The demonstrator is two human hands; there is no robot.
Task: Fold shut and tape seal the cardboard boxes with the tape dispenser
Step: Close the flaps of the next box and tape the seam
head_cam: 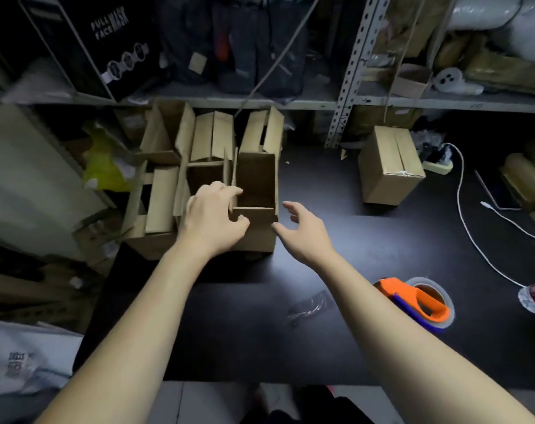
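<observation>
Off to the left of the left fingers sits a bunch of spare boxes (pixel 168 179), all with flaps sticking up. They're parked under the shelf (pixel 290 103), so they're within reach but out of the work area.

Right at the edge of that bunch, the left hand (pixel 212 217) grips the near left corner of the open box (pixel 257 179). The fingers curl over the top of the left wall, and the thumb presses on the front face just under the near flap (pixel 254 211), which is folded partway in. My guess is the grip is there to pull this one clear of the bunch and steady it for folding.

Between the two sets of fingers the box stands upright on the table (pixel 260 332), mouth wide open, nothing visible inside.

Just right of it the right hand (pixel 306 231) is loose and holding nothing, fingers spread. The thumb tip is right by the box's right edge, and I can't tell if it's touching. It looks lined up to catch the other side.

Well beyond the right fingers a taped box (pixel 388 169) lies on its own, probably the done pile. Back behind the right wrist, the tape dispenser (pixel 419 301) lies on the table untouched, handy for once the flaps are down. A white cable (pixel 462 209) snakes along further right.
</observation>
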